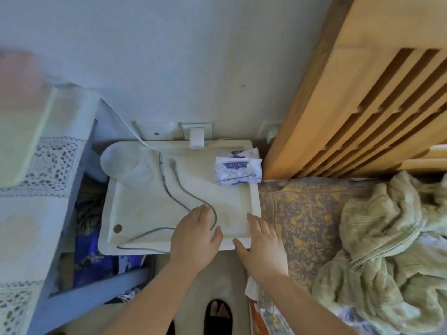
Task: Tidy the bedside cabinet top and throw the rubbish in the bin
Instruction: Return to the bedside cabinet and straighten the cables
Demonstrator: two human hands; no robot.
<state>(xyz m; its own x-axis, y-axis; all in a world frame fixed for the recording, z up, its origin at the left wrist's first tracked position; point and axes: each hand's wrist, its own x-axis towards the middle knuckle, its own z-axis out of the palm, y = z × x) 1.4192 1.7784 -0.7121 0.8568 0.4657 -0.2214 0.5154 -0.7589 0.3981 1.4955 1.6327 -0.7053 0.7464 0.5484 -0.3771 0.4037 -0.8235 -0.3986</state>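
The cabinet top (135, 213) is a white, rimmed surface seen from above, set against the wall (169, 56). All places below are given from it.

A grey cable (179, 192) snakes over its middle, running from the far side down toward the near edge, where it loops left along the front rim. The left hand (193, 240) lies flat over the near edge, palm down, fingers spread slightly and gripping nothing; its fingertips touch or just cover the cable's bend. The right hand (262, 247) rests at the near right corner, palm down and fingers loosely apart, the fingertips on the rim; it also grasps nothing.

In the far right corner sit two tissue packs (238, 169), white with blue print, one lying partly on the other. In the far left corner stands a pale lamp (123, 163) or similar round thing; it is too blurred to say which. A small brown coin (118, 228) lies near the front left corner.

Behind the far edge a white plug (196, 137) sits in a wall socket, and a white lead (125, 126) runs off to the left.

To the right of the top lies a bed with a yellow-patterned pillow (302, 213) and a crumpled green blanket (387, 250). Beyond those rises a slatted wooden headboard (362, 105). Below the near edge a foot in a black slipper (219, 315) stands on the floor.
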